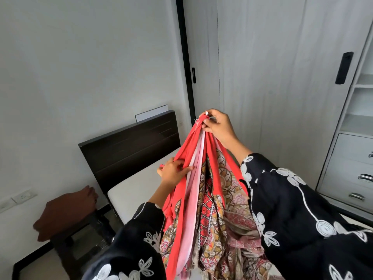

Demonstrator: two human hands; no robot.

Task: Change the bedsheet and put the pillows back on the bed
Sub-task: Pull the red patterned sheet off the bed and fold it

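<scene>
Above the bare mattress (141, 184), a right hand (219, 126) pinches the gathered corner of a red patterned bedsheet (201, 199) while the left hand (174, 172) grips a lower fold. Soft, light cloth, probably best held by its hemmed edges.

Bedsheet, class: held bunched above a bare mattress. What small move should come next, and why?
Probably slide the left hand along the red edge to find a second corner. The right hand pinches one corner high, the bedsheet hangs in folds, and the mattress lies uncovered.
</scene>
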